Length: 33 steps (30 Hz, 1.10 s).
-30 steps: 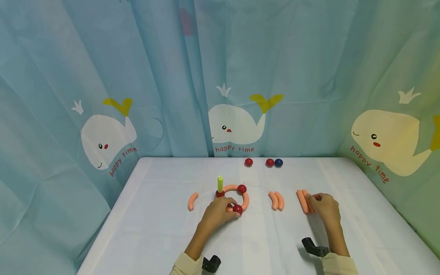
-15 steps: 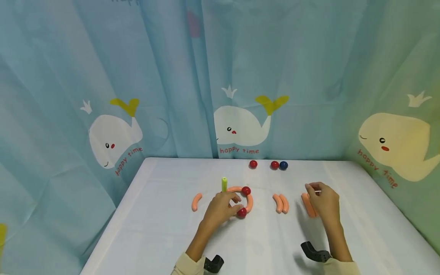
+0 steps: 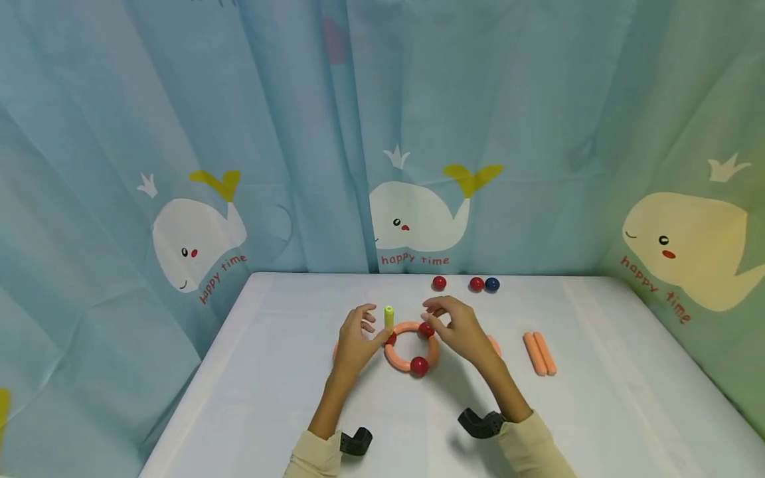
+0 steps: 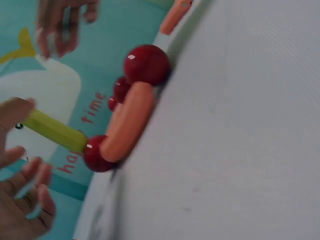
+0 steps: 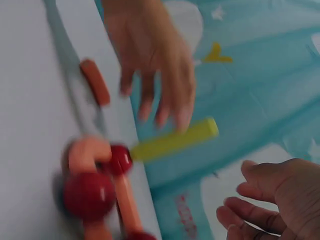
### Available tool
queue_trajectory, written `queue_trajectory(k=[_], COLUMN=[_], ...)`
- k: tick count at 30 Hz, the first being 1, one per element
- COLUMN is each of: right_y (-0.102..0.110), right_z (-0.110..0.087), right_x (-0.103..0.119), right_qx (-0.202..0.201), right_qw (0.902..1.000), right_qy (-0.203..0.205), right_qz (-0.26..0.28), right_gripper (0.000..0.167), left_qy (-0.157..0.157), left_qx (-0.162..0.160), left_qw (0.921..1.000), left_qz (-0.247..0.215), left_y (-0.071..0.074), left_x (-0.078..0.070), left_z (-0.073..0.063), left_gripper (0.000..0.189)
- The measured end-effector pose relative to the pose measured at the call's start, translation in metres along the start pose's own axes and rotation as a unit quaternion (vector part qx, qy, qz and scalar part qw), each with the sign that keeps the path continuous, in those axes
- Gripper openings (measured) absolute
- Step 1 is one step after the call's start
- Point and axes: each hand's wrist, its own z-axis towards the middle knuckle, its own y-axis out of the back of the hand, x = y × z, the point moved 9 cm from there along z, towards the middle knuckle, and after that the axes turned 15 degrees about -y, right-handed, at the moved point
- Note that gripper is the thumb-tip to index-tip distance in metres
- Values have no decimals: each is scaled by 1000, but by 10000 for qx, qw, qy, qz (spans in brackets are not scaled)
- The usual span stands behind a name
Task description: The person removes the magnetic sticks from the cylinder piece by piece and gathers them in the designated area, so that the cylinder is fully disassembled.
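Note:
A ring of curved orange rods (image 3: 397,362) and red balls (image 3: 419,366) lies on the table in the head view. From its left ball a yellow-green rod (image 3: 389,317) stands upright. My left hand (image 3: 356,340) is just left of that rod, fingers spread and bent loosely; in the left wrist view its thumb lies by the rod's free end (image 4: 35,119), and I cannot tell whether they touch. My right hand (image 3: 460,328) hovers at the ring's right back, near another red ball (image 3: 426,330). In the right wrist view its fingers (image 5: 257,187) are apart with nothing between them.
Two straight orange rods (image 3: 540,353) lie side by side at the right. A curved rod (image 3: 494,344) shows behind my right arm, another (image 3: 335,350) behind my left hand. Along the back edge sit two red balls (image 3: 439,283) and a blue ball (image 3: 492,285).
My left hand has left the ring's front ball and moved up and back beside the green rod. My right hand has lifted off the straight rods and come left to the ring.

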Motion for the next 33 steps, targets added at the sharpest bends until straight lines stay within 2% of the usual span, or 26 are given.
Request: queue_trajectory(k=[4,8,15,18,23,28,33], right_y=[-27,-47,-64,-67,-72,-74,-75], right_z=[7,10,14,14,16,16,14], right_x=[20,30,32,31,25,13,-3], right_qx=[261,326,140,94,220,196,131], right_qw=[9993,9988,9996,9998,9987,9970,9938], right_qy=[252,281,117,19,-249,-533,-864], right_qz=[115,248,216,174,374,523,689], right_gripper=[35,38,34,27,17,18,18], left_qy=[761,1055,810,711,726,718,758], left_qx=[704,927,906,840,771,809,843], left_qw=[9946,9900,9922,9934,9935,9925,9922], left_qz=[37,118,264,313,422,562,509], left_y=[-17,-25,-27,-27,-26,-26,-28], left_x=[23,29,27,26,25,25,27], left_z=[-11,-19,-18,-17,-16,-15,-16], left_gripper=[63,60,44,39,35,33,32])
